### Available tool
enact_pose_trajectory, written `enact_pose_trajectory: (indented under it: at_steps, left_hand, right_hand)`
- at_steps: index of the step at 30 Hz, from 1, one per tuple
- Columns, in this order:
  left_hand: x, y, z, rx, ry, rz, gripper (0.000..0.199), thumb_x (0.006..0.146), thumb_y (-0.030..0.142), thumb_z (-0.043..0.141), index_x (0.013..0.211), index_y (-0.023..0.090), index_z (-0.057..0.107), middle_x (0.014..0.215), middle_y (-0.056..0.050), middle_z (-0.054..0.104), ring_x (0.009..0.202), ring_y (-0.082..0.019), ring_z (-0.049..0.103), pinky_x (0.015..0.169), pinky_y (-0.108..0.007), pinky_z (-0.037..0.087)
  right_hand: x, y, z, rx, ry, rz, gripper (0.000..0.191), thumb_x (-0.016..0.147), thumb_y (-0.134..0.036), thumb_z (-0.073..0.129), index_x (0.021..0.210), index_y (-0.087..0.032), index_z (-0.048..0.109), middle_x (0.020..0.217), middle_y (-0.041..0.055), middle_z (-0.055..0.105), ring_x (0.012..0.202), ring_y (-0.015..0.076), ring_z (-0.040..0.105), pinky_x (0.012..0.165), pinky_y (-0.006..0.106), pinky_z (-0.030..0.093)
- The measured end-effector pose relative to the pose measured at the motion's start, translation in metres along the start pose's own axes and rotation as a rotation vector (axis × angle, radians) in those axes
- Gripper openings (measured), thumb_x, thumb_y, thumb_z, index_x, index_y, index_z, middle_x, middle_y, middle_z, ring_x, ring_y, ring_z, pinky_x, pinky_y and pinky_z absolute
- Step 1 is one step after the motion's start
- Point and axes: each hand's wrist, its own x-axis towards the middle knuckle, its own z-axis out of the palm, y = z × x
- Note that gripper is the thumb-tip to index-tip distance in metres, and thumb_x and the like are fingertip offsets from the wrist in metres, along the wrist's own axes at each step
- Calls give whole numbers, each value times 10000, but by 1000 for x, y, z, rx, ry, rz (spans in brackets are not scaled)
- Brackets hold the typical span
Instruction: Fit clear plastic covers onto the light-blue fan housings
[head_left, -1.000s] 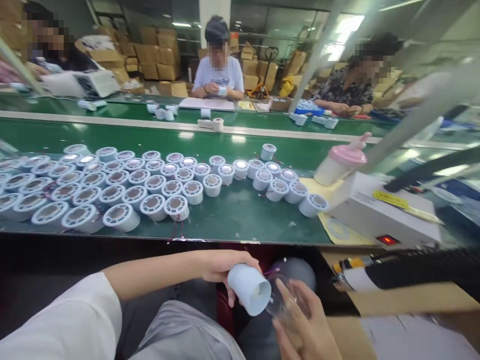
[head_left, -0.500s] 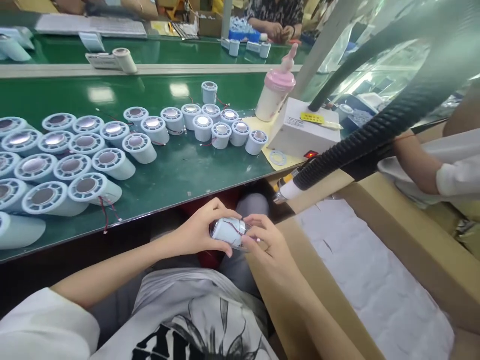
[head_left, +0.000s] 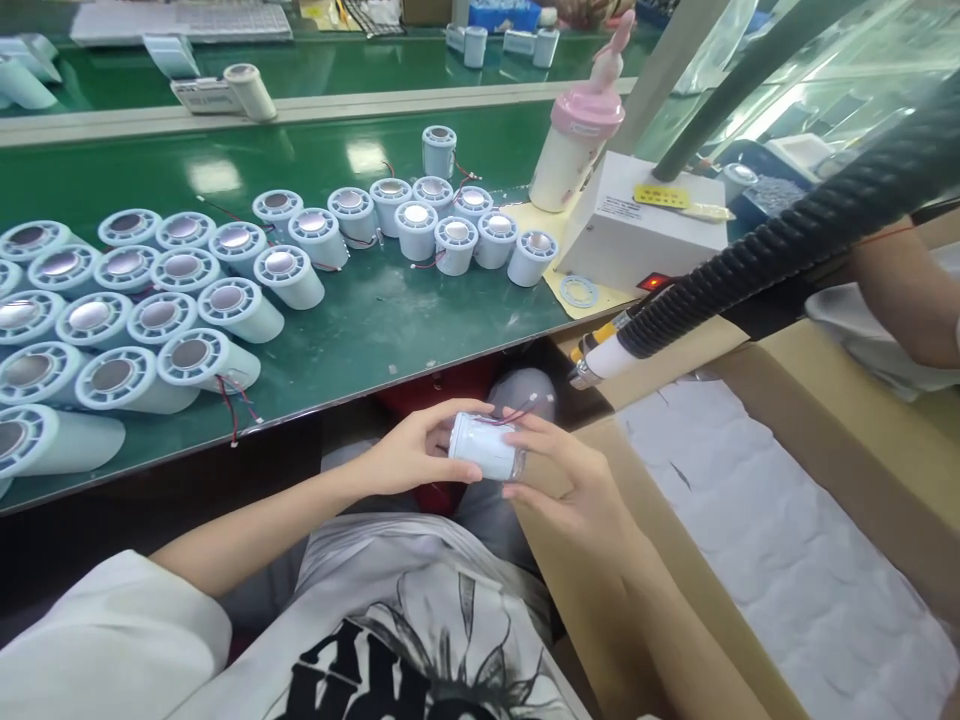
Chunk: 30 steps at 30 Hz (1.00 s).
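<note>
A pale blue cylinder (head_left: pixel 481 447) with thin red and dark wires lies sideways between my hands, above my lap. My left hand (head_left: pixel 409 450) grips its left end, thumb below and fingers above. On the right end, which looks clear, rest the fingers of my right hand (head_left: pixel 574 475), with the thumb beneath. The wires stick up past my right fingers, with small white plugs at their tips. Several similar cylinders (head_left: pixel 236 308) stand on the green table (head_left: pixel 360 345), many with round silvery or dark discs on top.
A white box (head_left: pixel 637 225) with a red-lit switch stands by a pink-capped bottle (head_left: pixel 574 145). A black ribbed hose (head_left: pixel 750 255) crosses the right side, above a cardboard carton (head_left: pixel 847 455) with white sheeting inside. Another person's arm (head_left: pixel 904 290) shows at far right.
The cylinder has turned so more of its pale side shows, and its wires now point up. My right fingers have shifted around its end. The view has tilted down slightly.
</note>
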Motion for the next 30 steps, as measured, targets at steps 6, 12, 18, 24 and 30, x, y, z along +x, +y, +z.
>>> enact_pose_trajectory:
  at_steps: [6, 12, 18, 24, 30]
  left_hand:
    - [-5, 9, -4, 143, -96, 42, 740, 700, 296, 796, 1368, 270, 480, 1271, -98, 607, 989, -210, 648, 805, -306, 555]
    - [-7, 15, -6, 279, -126, 207, 755, 680, 230, 810, 1368, 291, 504, 1361, -112, 567, 1177, -274, 595, 953, -366, 517]
    - [-9, 16, -6, 338, -134, 233, 743, 699, 235, 795, 1376, 279, 493, 1360, -118, 560, 1214, -283, 568, 990, -394, 502]
    - [-11, 16, -8, 405, -148, 279, 753, 703, 230, 793, 1386, 283, 479, 1386, -109, 537, 1258, -275, 534, 1027, -376, 474]
    - [-12, 15, -9, 421, -162, 321, 756, 713, 216, 785, 1393, 305, 464, 1414, -100, 508, 1294, -269, 501, 1047, -378, 463]
  right_hand:
    - [-10, 2, -1, -39, -21, -38, 356, 790, -290, 744, 1122, -247, 624, 1237, 93, 658, 1183, 275, 598, 981, 423, 522]
    - [-8, -7, -2, 159, -34, 120, 358, 783, -360, 745, 1100, -247, 623, 1166, 73, 680, 1079, 258, 655, 884, 382, 587]
    - [-7, -13, -2, 297, -59, 265, 378, 773, -409, 742, 1084, -246, 601, 1069, 68, 700, 929, 227, 689, 773, 342, 596]
    - [-5, -13, 1, 424, -60, 329, 350, 778, -402, 726, 1057, -239, 591, 1008, 41, 657, 874, 185, 652, 713, 284, 565]
    - [-3, -16, 3, 485, -69, 431, 327, 799, -458, 669, 1014, -234, 567, 871, 21, 658, 702, 153, 630, 611, 279, 566]
